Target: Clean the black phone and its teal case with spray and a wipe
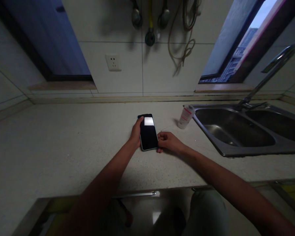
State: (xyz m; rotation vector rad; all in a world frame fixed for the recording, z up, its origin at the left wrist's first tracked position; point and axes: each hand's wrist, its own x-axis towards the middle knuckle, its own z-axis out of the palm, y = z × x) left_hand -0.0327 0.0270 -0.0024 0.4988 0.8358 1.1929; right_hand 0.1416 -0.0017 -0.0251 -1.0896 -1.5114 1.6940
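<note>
A smartphone point(148, 134) with a dark screen and a pale edge is in the middle of the view, over the light countertop point(108, 124). The screen mirrors a bright patch near its top. My left hand point(136, 132) grips the phone along its left side, with the thumb over the upper left edge and the other fingers hidden. At the lower right edge of the phone is my right hand point(167, 141), its fingers curled and pinched together close to the side. Whatever those fingers may hold is too small or hidden to make out.
A clear plastic cup point(186, 116) with red print stands tilted right of the phone, beside the steel double sink point(223, 153). A tall faucet point(263, 72) rises behind the sink. On the tiled wall are a socket point(113, 62), valves and a hanging hose point(180, 54).
</note>
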